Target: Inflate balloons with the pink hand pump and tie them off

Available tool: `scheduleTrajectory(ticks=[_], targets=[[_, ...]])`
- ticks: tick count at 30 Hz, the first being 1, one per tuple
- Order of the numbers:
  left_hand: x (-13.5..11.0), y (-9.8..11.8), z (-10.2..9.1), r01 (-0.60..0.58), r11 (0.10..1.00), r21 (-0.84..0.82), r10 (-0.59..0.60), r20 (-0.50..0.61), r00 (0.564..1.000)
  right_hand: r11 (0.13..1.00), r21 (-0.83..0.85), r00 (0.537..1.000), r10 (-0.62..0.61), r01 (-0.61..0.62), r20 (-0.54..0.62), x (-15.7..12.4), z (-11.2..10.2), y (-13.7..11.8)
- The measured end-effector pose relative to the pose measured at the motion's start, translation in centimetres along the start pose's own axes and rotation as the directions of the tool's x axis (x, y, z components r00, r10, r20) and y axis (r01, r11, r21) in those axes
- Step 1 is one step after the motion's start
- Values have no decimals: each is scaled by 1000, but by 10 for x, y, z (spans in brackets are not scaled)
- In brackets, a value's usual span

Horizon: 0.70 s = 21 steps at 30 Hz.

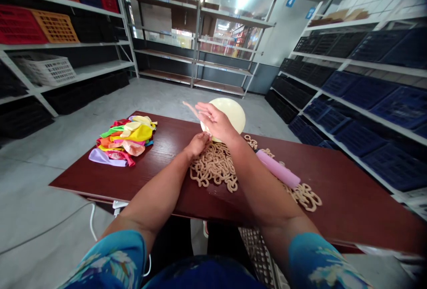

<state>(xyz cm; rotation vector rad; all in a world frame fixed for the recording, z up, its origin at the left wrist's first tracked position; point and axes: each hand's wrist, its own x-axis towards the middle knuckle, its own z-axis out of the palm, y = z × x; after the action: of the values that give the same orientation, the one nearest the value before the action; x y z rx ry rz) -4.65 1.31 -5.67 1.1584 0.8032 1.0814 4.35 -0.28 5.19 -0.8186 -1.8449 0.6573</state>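
A blown-up pale yellow balloon (233, 110) rests on the dark red-brown table (350, 191), partly hidden behind my hands. My right hand (215, 120) is raised in front of it with fingers spread and stretched, a thin strand running from the fingertips. My left hand (198, 143) is closed in a pinch at the balloon's neck, low beside the right hand. Under both hands lies a heap of tan plastic chain strip (213, 166).
A pile of flat coloured balloons (125, 142) lies at the table's left end. A pink hand pump (278, 169) lies on the chain strip to the right. Shelving with crates lines both sides; a white cable (91, 222) hangs off the near left edge.
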Motion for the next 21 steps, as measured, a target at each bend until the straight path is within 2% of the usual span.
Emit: scheduleTrajectory(ticks=[2, 4, 6, 8, 10, 12, 13, 15, 18, 19, 21], targets=[[-1, 4, 0, 85, 961, -262, -65, 83, 994, 999, 54, 1000, 0, -2, 22, -5, 2, -3], [-1, 8, -2, 151, 882, -446, -89, 157, 984, 996, 72, 993, 65, -58, -101, -19, 2, 6], [0, 11, -5, 215, 795, -567, -114, 208, 971, 983, 53, 945, 181, -174, -273, -38, 1, 25], [0, 14, -7, 276, 712, -646, -143, 251, 957, 946, 43, 884, 315, -320, -345, -55, 1, 50], [-2, 17, -6, 324, 643, -694, -158, 293, 943, 905, -7, 858, 401, -426, -321, -65, 5, 73], [-5, 21, -4, 360, 591, -722, -160, 332, 930, 891, -25, 853, 426, -454, -300, -69, 11, 87], [-7, 23, -3, 375, 570, -731, -160, 349, 923, 891, 24, 852, 441, -453, -282, -70, 14, 91], [-11, 27, 0, 399, 538, -742, -163, 374, 913, 864, 245, 844, 491, -439, -216, -69, 22, 94], [-18, 32, 4, 420, 510, -751, -170, 391, 904, 708, 588, 833, 544, -391, -101, -67, 29, 93], [-19, 33, 6, 422, 506, -753, -170, 393, 904, 669, 640, 833, 548, -379, -80, -66, 30, 92], [-23, 35, 9, 423, 503, -754, -170, 393, 904, 669, 637, 843, 535, -383, -56, -66, 30, 90]])
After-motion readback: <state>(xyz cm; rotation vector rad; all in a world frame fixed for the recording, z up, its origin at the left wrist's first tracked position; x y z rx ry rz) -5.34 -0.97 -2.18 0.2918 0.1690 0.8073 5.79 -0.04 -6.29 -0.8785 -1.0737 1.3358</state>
